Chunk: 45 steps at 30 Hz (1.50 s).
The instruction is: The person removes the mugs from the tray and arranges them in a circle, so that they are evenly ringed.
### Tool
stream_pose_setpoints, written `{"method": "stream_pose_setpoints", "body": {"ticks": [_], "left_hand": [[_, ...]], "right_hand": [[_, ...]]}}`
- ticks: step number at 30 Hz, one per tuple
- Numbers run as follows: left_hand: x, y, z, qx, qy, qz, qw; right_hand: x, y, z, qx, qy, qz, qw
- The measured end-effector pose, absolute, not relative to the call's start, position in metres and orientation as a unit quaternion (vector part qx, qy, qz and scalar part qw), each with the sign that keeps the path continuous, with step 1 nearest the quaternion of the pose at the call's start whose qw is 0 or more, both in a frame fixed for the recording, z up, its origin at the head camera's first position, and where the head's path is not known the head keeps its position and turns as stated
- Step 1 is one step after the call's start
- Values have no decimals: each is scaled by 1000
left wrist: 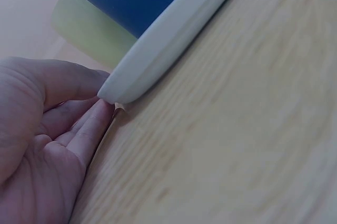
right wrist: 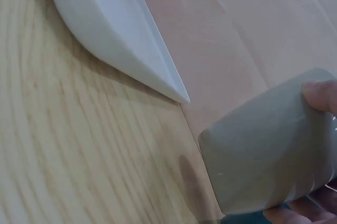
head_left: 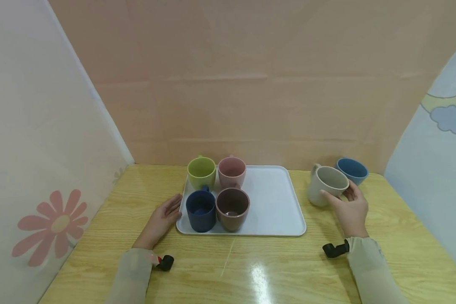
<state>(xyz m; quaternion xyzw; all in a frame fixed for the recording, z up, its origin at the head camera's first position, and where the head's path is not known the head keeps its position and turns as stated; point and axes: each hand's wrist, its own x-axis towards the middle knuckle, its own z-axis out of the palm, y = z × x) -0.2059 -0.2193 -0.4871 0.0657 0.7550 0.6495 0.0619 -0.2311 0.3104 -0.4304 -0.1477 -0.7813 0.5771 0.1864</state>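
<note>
My right hand (head_left: 351, 211) grips a light grey mug (head_left: 319, 188) by its side, thumb near the rim. The mug is upright and close over the table, right of the tray; its handle faces away. In the right wrist view my thumb and fingertips lie on the wall of this mug (right wrist: 263, 140). With fairly straight fingers my left hand (head_left: 161, 219) touches the left edge of the white tray (head_left: 275, 202); in the left wrist view the fingertips meet the tray's rim (left wrist: 158, 50). On the tray stand a navy mug (head_left: 201, 217), a brown mug (head_left: 232, 215), a green mug (head_left: 201, 175) and a pink mug (head_left: 232, 175).
A blue mug (head_left: 353, 171) stands behind the grey one, at the table's back right. The wooden table (head_left: 197, 270) ends at an upright beige backdrop (head_left: 228, 105). Pale panels (head_left: 42, 126) flank both sides.
</note>
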Motion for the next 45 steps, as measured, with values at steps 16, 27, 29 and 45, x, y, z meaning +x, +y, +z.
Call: {"method": "stream_pose_setpoints", "body": {"ticks": [16, 27, 29, 45], "left_hand": [[-205, -217, -487, 65, 763, 640, 68], [-206, -217, -486, 73, 758, 645, 61], [-205, -218, -486, 74, 759, 644, 61], [-205, -220, -486, 68, 761, 641, 68]], "right_hand": [[-237, 319, -437, -181, -779, 570, 189], [-241, 320, -445, -157, -771, 587, 192], [-242, 320, -446, -151, -772, 587, 189], [-233, 305, -418, -131, -757, 569, 294]]}}
